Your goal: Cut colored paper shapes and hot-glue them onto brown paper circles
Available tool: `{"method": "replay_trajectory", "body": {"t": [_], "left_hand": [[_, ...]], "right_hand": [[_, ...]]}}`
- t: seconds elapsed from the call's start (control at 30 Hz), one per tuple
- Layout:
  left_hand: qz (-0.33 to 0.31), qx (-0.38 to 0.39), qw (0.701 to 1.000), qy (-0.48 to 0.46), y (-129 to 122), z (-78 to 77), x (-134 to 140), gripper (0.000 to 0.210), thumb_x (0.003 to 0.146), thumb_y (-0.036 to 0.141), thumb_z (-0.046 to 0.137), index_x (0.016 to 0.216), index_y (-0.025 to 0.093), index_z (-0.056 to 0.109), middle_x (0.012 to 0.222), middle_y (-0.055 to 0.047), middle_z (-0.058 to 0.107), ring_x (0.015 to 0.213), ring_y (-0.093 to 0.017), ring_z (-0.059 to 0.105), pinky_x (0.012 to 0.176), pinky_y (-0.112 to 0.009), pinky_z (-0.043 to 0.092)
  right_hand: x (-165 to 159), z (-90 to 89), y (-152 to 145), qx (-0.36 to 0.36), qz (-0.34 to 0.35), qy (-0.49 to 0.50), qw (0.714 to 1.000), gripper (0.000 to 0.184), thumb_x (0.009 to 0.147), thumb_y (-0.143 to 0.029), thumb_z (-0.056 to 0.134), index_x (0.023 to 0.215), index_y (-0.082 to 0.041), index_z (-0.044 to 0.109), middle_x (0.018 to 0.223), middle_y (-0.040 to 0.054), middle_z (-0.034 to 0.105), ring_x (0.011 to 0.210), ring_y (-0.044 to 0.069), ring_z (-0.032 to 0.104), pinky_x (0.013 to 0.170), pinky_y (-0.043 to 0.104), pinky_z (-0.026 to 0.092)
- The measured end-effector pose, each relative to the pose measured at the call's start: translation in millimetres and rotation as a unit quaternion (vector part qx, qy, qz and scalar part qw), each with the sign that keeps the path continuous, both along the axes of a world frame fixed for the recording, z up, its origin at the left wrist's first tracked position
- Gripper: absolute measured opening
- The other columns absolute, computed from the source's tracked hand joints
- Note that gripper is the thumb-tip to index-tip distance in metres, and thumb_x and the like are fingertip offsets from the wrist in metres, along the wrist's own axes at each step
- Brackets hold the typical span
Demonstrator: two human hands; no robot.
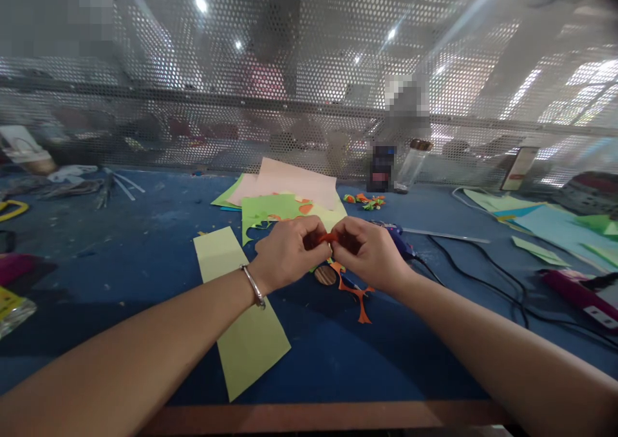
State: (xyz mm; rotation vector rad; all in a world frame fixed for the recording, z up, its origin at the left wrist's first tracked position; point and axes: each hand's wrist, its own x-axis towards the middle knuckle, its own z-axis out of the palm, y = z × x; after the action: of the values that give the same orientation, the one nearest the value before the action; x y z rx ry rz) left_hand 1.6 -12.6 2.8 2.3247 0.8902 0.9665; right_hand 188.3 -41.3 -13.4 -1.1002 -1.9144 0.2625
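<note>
A small orange piece of paper (327, 237) is pinched between my two hands above the middle of the blue table. My left hand (290, 250), with a silver bangle at the wrist, grips its left end with thumb and forefinger. On the other end, the thumb and fingers of my right hand (367, 253) are closed. Just below them lie a round striped wooden disc (325, 275) and a cut orange paper scrap (360, 295). Under my left forearm rests a pale yellow-green paper strip (251, 347). Behind the hands is a green sheet with cut-out edges (263, 212).
Pink paper sheets (299, 183) lie toward the perforated metal screen (318, 70). Small orange and green paper pieces (365, 201), a clear tube (414, 167) and a metal ruler (447, 235) are right of centre. Black cables (497, 289) run to a magenta power strip (577, 295).
</note>
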Motion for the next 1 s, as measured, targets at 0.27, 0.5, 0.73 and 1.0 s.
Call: {"method": "replay_trajectory", "body": {"t": [0.27, 0.5, 0.73, 1.0], "left_hand": [[0.0, -0.01, 1.0, 0.001, 4.9, 2.8, -6.8, 0.013, 0.081, 0.021, 0.064, 0.071, 0.02, 0.056, 0.062, 0.004, 0.054, 0.057, -0.012, 0.047, 0.055, -0.026, 0.033], [-0.04, 0.003, 0.998, -0.051, 4.9, 5.5, -7.3, 0.014, 0.089, 0.027, 0.066, 0.099, 0.019, 0.063, 0.087, -0.001, 0.068, 0.075, -0.013, 0.062, 0.062, -0.023, 0.045], [-0.081, -0.045, 0.995, -0.044, 5.5, 3.2, -3.3, 0.013, 0.089, 0.02, 0.066, 0.101, 0.017, 0.067, 0.086, -0.002, 0.073, 0.076, -0.014, 0.067, 0.07, -0.025, 0.051], [-0.088, -0.152, 0.983, -0.053, 14.2, 0.7, -5.1, 0.015, 0.088, 0.029, 0.068, 0.094, 0.016, 0.073, 0.086, -0.007, 0.074, 0.078, -0.016, 0.067, 0.072, -0.029, 0.052]], "right_hand": [[1.9, 1.9, -0.3, 0.01, -0.023, -0.005, 1.0, 0.012, 0.074, -0.014, 0.059, 0.069, -0.02, 0.051, 0.064, -0.0043, 0.047, 0.058, 0.011, 0.042, 0.055, 0.025, 0.033], [5.1, 2.1, 1.3, -0.021, -0.017, -0.025, 0.999, 0.008, 0.073, -0.016, 0.059, 0.071, -0.02, 0.052, 0.062, -0.0046, 0.048, 0.056, 0.01, 0.042, 0.053, 0.024, 0.031], [2.8, 1.5, 1.6, -0.045, -0.004, -0.062, 0.997, 0.011, 0.072, -0.018, 0.059, 0.067, -0.02, 0.05, 0.062, -0.0041, 0.049, 0.055, 0.01, 0.043, 0.052, 0.023, 0.03], [9.9, 1.3, 4.3, -0.05, -0.021, -0.057, 0.997, 0.004, 0.075, -0.016, 0.061, 0.071, -0.018, 0.061, 0.06, -0.0046, 0.052, 0.052, 0.009, 0.044, 0.051, 0.023, 0.032]]}}
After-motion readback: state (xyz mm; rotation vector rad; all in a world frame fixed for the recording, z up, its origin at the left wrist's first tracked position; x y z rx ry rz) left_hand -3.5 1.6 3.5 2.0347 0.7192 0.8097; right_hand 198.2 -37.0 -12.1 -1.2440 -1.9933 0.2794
